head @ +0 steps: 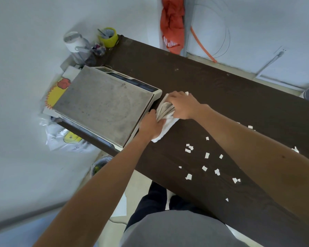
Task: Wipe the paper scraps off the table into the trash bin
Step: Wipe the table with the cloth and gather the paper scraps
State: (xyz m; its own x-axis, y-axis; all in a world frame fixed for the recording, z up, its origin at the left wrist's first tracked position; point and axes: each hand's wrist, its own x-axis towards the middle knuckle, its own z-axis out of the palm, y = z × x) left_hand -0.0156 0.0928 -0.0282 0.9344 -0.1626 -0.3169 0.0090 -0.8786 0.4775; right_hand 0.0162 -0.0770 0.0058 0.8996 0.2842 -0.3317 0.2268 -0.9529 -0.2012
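A bunched white cloth (165, 111) lies on the dark brown table (221, 97) right beside a weighing scale. My right hand (183, 105) grips the cloth from above. My left hand (150, 124) holds its lower end against the table. Several small white paper scraps (206, 155) are scattered on the table nearer to me, between my forearms, with a few more past my right arm (250, 127). A bin (101, 164) with a plastic liner shows on the floor under the table's left edge, partly hidden by my left arm.
A grey-topped weighing scale (103, 104) fills the table's left end. Behind it stand a yellow tape roll (108, 37) holding pens, a white bottle (75, 43) and small clutter. A plastic bag (68, 138) hangs off the left edge. An orange garment (171, 24) hangs at the wall.
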